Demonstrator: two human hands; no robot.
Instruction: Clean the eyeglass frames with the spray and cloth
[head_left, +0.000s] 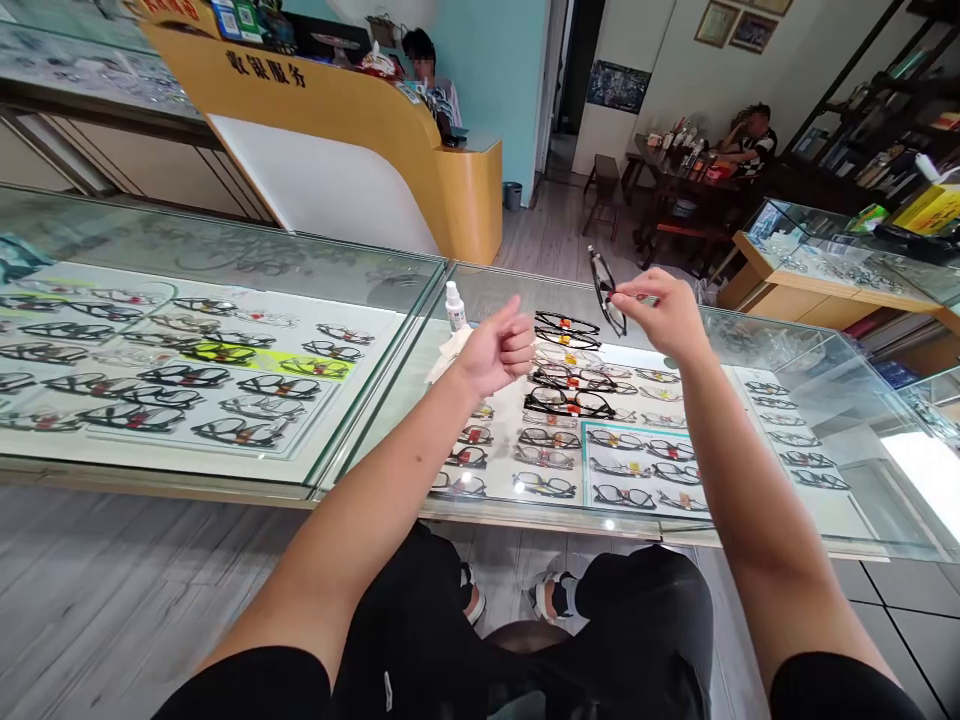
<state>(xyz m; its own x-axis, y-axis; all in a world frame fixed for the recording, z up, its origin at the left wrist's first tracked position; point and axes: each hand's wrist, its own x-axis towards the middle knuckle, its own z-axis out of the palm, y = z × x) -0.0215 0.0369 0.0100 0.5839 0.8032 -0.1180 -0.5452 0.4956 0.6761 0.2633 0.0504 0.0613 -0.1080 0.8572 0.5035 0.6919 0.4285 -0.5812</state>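
Observation:
My right hand (661, 312) holds a pair of dark-framed glasses (606, 292) raised above the glass counter, pinched between thumb and fingers. My left hand (499, 350) is just left of a column of black-framed glasses (570, 403); its fingers are curled and the thumb points up. Whether anything is inside those fingers is hidden. Behind the left hand stands a small white bottle (455, 308), with a white cloth or tissue (452, 347) beside it. Rows of glasses with red and yellow tags are under and around both hands.
The glass display counter (375, 400) runs across the view, with many frames at the left. Beyond it is a curved wooden cashier desk (469, 205) with a person behind. Another person sits at a dark table (675, 165) at the back right. A second display case (825, 250) stands at right.

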